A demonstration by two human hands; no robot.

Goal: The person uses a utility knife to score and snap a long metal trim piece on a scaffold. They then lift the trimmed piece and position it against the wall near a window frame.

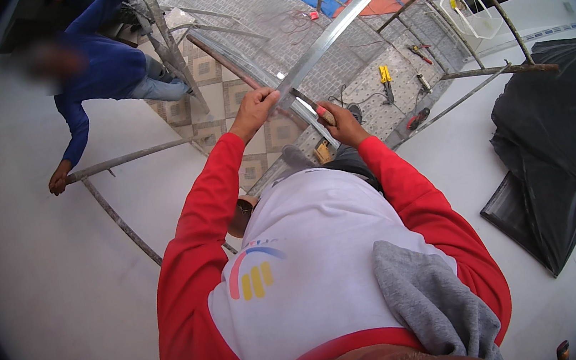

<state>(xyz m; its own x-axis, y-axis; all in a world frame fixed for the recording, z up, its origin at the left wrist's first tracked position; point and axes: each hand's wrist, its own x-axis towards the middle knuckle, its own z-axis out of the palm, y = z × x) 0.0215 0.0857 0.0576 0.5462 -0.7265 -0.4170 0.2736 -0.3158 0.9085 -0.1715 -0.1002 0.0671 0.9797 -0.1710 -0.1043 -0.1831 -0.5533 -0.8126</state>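
Note:
My left hand (253, 114) is closed on the near end of a long, shiny metal profile (341, 24), which reaches away to the upper right. In my right hand (344, 124) is a knife-like tool (325, 113) with a dark, narrow blade and a red-and-wood handle. Its blade points up and left, against or very near the profile's end; contact cannot be made out. Beneath my hands, more metal strips (238, 64) run across a plank.
A person in blue (103, 51) at left grips a scaffold tube (134, 158). A yellow tool (385, 76), red-handled pliers (421, 53) and a red-and-black tool (418, 119) lie on a speckled surface at right. Beyond are a white chair (481, 23) and black sheeting (549, 141).

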